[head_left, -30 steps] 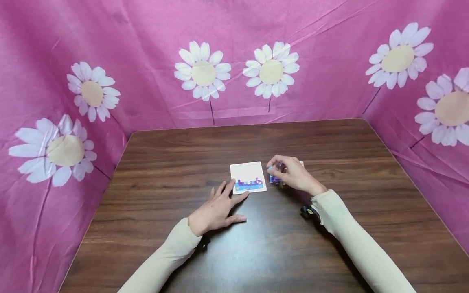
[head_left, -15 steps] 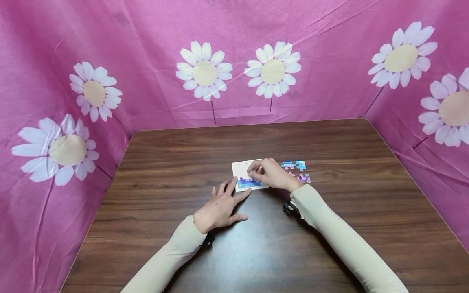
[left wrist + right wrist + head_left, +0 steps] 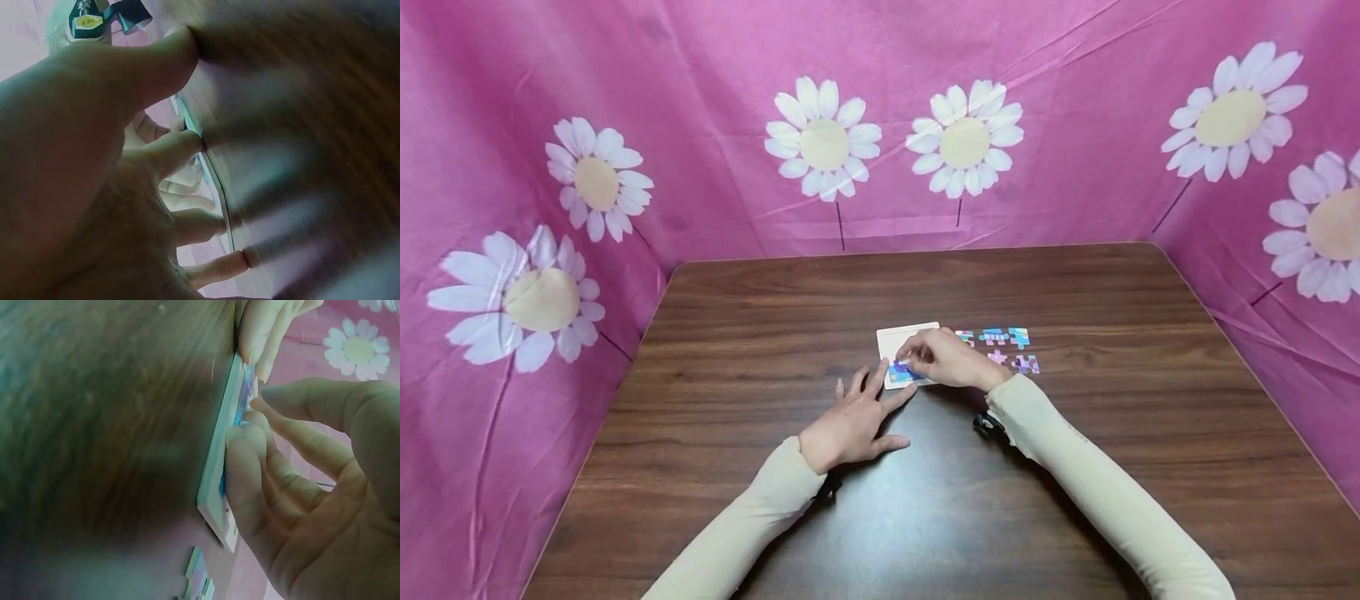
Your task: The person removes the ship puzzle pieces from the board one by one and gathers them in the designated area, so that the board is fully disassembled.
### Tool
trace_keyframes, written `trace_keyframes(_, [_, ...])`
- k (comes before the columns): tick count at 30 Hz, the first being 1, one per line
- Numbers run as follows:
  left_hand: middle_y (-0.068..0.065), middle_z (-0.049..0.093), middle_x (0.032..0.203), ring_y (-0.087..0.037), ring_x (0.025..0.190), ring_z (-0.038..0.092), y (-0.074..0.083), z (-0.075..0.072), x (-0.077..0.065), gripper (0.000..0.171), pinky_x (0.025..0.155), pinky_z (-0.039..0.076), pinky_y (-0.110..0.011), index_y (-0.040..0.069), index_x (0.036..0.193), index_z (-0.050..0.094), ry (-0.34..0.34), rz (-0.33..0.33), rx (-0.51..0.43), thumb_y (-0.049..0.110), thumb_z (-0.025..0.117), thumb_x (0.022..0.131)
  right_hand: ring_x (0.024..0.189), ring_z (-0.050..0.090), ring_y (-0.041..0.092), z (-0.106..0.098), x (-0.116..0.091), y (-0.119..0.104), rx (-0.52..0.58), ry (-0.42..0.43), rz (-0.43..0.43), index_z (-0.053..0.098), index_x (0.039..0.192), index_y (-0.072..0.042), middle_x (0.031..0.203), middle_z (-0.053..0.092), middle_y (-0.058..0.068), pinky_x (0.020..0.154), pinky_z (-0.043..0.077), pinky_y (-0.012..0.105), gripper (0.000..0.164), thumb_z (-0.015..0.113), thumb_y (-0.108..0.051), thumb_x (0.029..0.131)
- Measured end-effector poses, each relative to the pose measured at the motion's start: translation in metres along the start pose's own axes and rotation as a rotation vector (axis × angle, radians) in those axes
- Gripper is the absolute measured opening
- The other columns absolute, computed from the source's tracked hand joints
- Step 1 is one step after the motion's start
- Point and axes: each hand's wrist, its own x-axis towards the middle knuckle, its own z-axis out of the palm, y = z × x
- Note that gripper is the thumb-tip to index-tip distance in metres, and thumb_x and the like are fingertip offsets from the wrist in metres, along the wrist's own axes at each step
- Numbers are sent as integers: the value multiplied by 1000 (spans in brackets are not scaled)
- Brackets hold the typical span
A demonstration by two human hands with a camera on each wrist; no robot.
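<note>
A white-rimmed jigsaw board [image 3: 891,337] lies mid-table, its lower part filled with blue and purple picture pieces. My left hand [image 3: 850,427] is spread flat, with the fingertips at the board's near left corner and the thumb on the table. Over the board is my right hand [image 3: 951,358], its thumb and index fingertips drawn together low over the purple area. They pinch a small puzzle piece, mostly hidden by the fingers. In the right wrist view, the other fingers of that hand [image 3: 245,469] curl close along the board's edge.
Several loose puzzle pieces [image 3: 994,337] lie in two rows right of the board, partly behind the right hand. The brown wooden table [image 3: 737,333] is bordered by a pink curtain [image 3: 715,167] with daisies. A black strap device [image 3: 987,426] sits at the right wrist.
The right hand has moved left from the loose pieces to the board, then down toward its lower part, uncovering the pieces on the right. The left hand stays at the board's corner.
</note>
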Motion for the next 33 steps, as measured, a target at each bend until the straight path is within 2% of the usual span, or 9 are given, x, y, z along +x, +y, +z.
trace_keyframes(6, [-26, 13, 174, -55, 153, 24, -1, -2, 1, 76, 111, 31, -81, 30, 163, 38, 6, 6, -6, 53, 69, 96, 72, 59, 7, -1, 1, -2, -5, 4, -13, 78, 115, -4, 105, 78, 8, 68, 50, 22, 24, 66, -1, 94])
trace_keyframes(15, [-26, 15, 173, -55, 152, 26, -1, 0, 1, 77, 110, 33, -80, 30, 163, 38, 9, 11, 8, 54, 69, 96, 73, 61, 6, 5, 3, -1, 17, 8, 18, 77, 114, -3, 96, 79, 5, 71, 53, 24, 25, 63, -2, 93])
trace_keyframes(26, [-29, 14, 172, -55, 152, 26, -2, -1, 1, 77, 111, 33, -80, 30, 163, 38, 5, 6, 22, 55, 68, 96, 77, 64, 9, 1, 3, -5, 14, 32, 37, 76, 111, -9, 90, 75, 1, 73, 55, 28, 19, 66, -6, 95])
trace_keyframes(33, [-29, 13, 172, -55, 153, 25, -3, 1, 1, 77, 111, 32, -80, 31, 163, 37, 4, 2, 16, 54, 68, 96, 79, 65, 11, 2, 2, -7, 74, 32, 33, 71, 106, -11, 92, 73, 1, 71, 54, 28, 10, 73, -11, 96])
